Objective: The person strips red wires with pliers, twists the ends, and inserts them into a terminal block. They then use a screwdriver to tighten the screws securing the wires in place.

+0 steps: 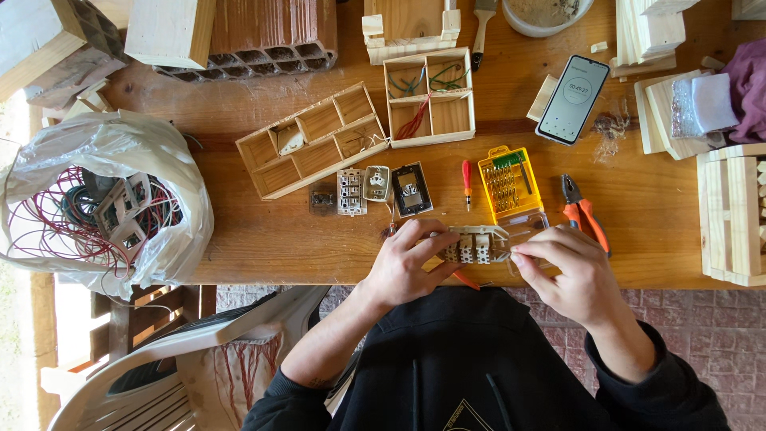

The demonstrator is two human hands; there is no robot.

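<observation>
My left hand (407, 267) grips a white switch module (472, 245) at the table's front edge, fingers curled over its left end. On the module's right end my right hand (568, 271) pinches with thumb and fingertips. A red-handled tool shaft (465, 279) pokes out beneath my left hand. Just beyond the hands lie a yellow screwdriver-bit case (509, 182) with its clear lid open, a small red screwdriver (467, 182) and orange-handled pliers (584, 217).
Several switch parts (375, 190) lie mid-table near two wooden divider trays (313, 140) (429, 96), one holding wires. A plastic bag of wires and switch frames (108, 203) sits left. A phone (572, 99), wooden blocks, a brick (255, 36) and a wooden crate (732, 215) ring the area.
</observation>
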